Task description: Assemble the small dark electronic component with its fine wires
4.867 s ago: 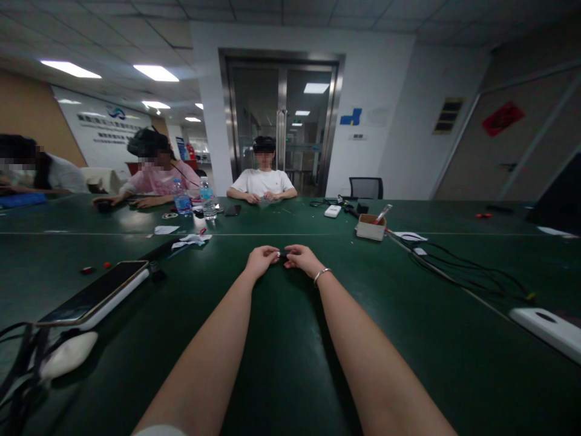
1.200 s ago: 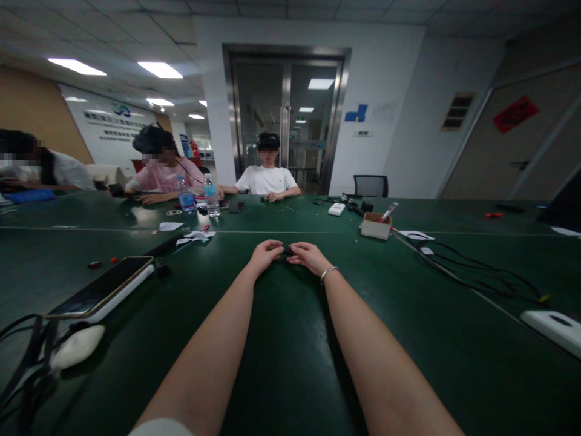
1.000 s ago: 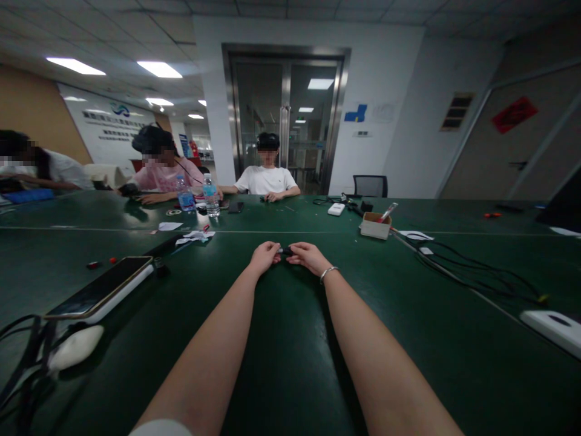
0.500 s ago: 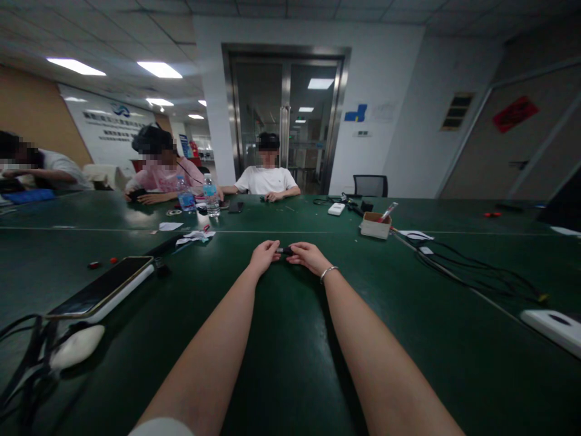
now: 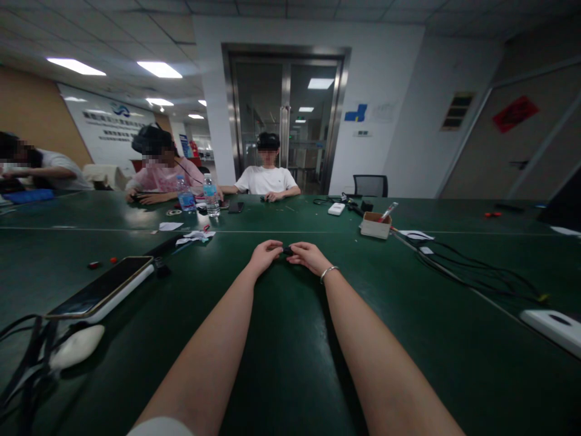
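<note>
A small black object is between my two hands, above the green table. My right hand, with a silver bracelet at its wrist, pinches the object's right end. From the other side, the fingertips of my left hand are closed at its left end. The fingers cover much of the object, so its full shape cannot be made out.
At the left lie a phone on a white block, cables and a white mouse. Ahead are bottles, papers and a small box. Black cables run at the right. Several people sit across the table.
My left hand has shifted slightly right, towards my right hand. The silvery part seen between the hands before is now hidden, and only the black part shows.
</note>
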Tool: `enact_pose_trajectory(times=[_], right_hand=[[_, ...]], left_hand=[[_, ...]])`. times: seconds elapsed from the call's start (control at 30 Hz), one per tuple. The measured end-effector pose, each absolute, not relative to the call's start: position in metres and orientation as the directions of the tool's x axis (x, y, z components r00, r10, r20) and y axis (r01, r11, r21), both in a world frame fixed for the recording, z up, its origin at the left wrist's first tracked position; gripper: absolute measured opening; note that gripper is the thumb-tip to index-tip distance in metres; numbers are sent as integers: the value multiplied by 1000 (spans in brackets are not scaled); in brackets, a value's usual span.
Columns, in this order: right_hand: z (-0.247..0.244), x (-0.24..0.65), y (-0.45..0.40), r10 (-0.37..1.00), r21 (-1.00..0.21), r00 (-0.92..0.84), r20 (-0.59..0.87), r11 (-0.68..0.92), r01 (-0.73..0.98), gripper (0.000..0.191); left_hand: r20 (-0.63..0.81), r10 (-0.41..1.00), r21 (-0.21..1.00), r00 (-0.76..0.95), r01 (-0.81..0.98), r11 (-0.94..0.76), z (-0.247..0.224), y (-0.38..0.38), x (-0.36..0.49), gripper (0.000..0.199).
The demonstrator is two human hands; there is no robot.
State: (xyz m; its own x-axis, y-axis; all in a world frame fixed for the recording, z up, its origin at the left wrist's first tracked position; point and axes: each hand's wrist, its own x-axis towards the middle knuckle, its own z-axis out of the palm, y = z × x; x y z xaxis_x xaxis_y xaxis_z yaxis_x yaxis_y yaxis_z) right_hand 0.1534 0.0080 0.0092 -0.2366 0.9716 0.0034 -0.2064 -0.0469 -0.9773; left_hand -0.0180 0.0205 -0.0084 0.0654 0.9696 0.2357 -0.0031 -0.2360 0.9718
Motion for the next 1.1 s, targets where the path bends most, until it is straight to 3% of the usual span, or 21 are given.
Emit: enact_pose_trajectory(times=[0.13, 0.27, 0.7, 0.83, 0.97, 1.1], right_hand=[[10, 153, 7, 969, -976, -246, 9, -44, -212, 6], [10, 153, 7, 971, -976, -239, 6, -47, -214, 7], [9, 153, 9, 973, -979, -233, 1, -46, -197, 9], [9, 153, 9, 973, -979, -233, -3, -50, -197, 8], [9, 153, 9, 970, -978, -242, 0, -51, -202, 7], [9, 153, 8, 970, -978, -243, 5, -46, -201, 4]], left_hand=[[168, 986, 985, -4, -41, -168, -12, 25, -16, 30], [196, 980, 979, -19, 59, -195, -9, 22, -15, 26], [214, 977, 977, 20, -9, -214, -3, 15, -17, 35], [140, 989, 990, -39, 6, -140, -4, 16, -14, 31], [172, 985, 982, -25, 90, -169, -6, 18, -15, 26], [193, 981, 979, -6, 64, -193, -8, 21, -16, 24]])
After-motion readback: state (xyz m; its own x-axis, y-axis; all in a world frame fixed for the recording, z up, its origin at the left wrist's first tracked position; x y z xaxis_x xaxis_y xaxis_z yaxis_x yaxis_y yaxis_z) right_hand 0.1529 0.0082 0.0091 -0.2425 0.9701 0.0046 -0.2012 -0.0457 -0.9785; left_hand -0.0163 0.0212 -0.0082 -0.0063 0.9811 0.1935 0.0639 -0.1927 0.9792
